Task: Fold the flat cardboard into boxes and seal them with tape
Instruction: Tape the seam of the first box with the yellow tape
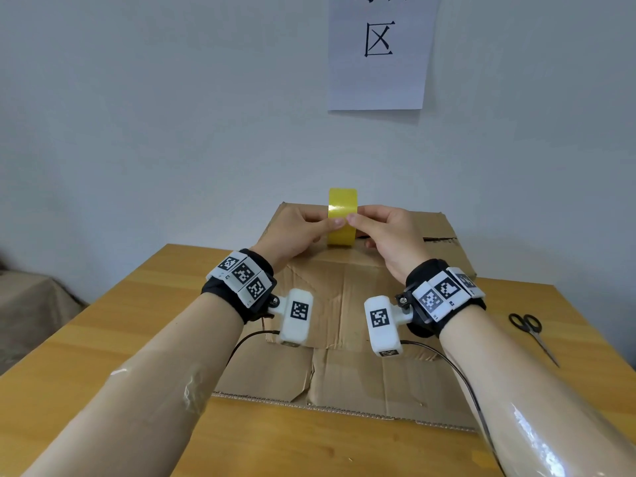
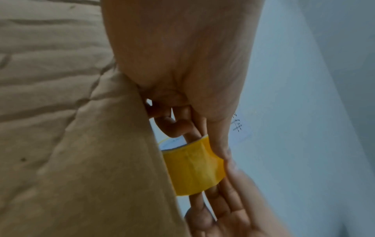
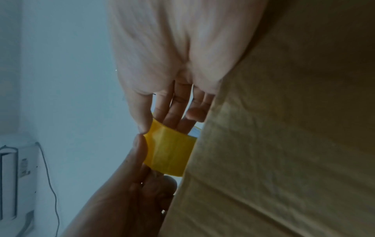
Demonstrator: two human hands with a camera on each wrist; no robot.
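Note:
A yellow tape roll [image 1: 342, 215] stands on edge above the top of a brown cardboard box [image 1: 347, 297] that sits on the wooden table [image 1: 113, 325]. My left hand [image 1: 303, 228] holds the roll from the left, thumb on its outer face. My right hand [image 1: 378, 232] holds it from the right, thumb tip meeting the left thumb on the tape surface. In the left wrist view the tape roll [image 2: 194, 168] sits between the fingers of both hands beside the box [image 2: 81, 144]. The right wrist view shows the tape roll [image 3: 168, 150] with both thumbs touching at its edge.
Black-handled scissors [image 1: 531, 333] lie on the table at the right. A white paper sign [image 1: 378, 53] hangs on the wall behind. The box's near flap [image 1: 344, 383] lies flat toward me. Cables run from the wrist cameras across the box.

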